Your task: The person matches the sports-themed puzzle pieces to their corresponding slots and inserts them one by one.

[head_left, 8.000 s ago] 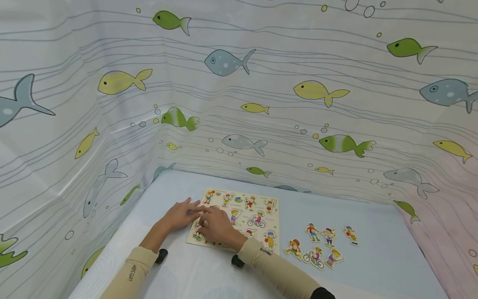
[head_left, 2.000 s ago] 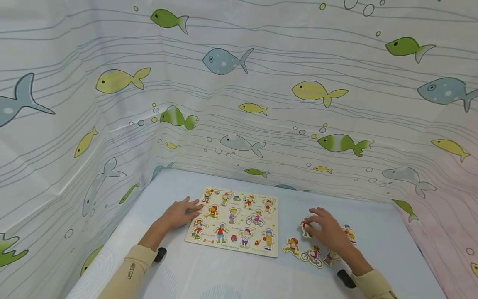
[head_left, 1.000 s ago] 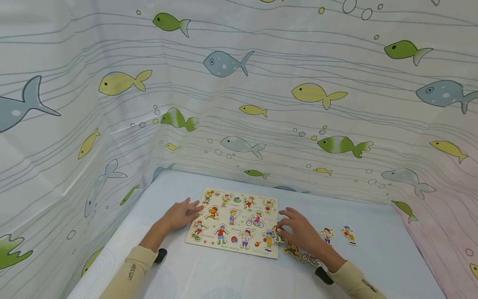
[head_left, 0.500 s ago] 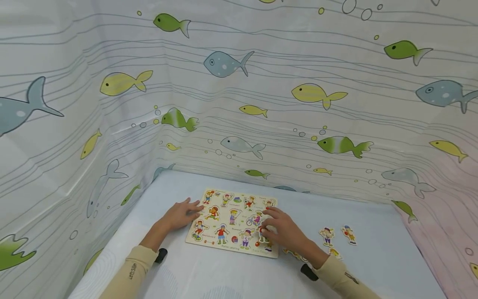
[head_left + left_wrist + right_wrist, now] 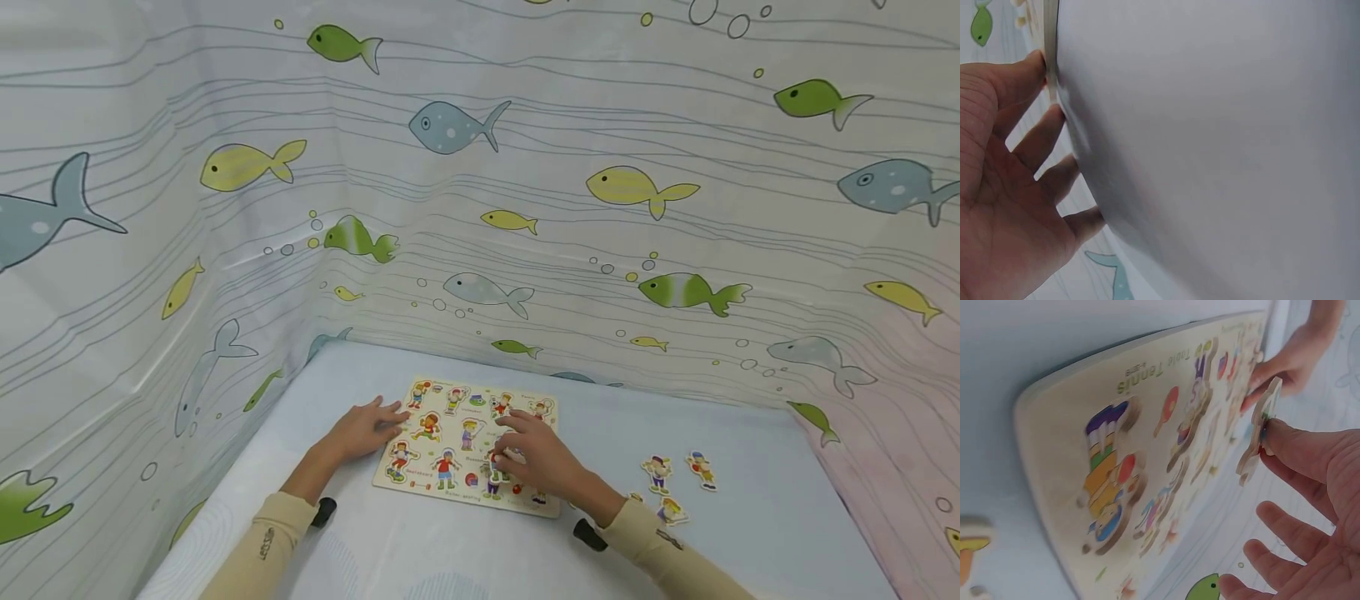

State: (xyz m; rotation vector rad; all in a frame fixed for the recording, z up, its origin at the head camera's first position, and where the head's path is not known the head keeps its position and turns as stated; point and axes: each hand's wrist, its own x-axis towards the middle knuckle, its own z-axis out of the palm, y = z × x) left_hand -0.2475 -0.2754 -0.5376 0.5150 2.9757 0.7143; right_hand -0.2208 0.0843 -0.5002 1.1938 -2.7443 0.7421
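Observation:
A pale wooden puzzle board (image 5: 517, 507) printed with sporting children lies flat on the table. My left hand (image 5: 365, 429) rests at its left edge, fingers spread; in the left wrist view the thumb touches the board's side and the other fingertips meet the tabletop. Over the lower right of the board, my right hand (image 5: 536, 457) pinches a child-shaped puzzle piece (image 5: 1254, 440) between thumb and index finger. That piece shows nearly edge-on in the right wrist view, raised above the board. Recesses with printed figures, such as the table tennis player (image 5: 1105, 481), show below it.
Right of the board lie loose pieces: a baseball player (image 5: 657, 473), a table tennis player (image 5: 702, 471) and a golfer (image 5: 671, 511). Others are mostly hidden by the right forearm. A fish-patterned curtain (image 5: 555, 275) surrounds the table's back and sides.
Earlier my right hand worked on the board's left side, then took the roller-skater piece from the loose group. It has since carried it left over the board. My left hand stays at the edge.

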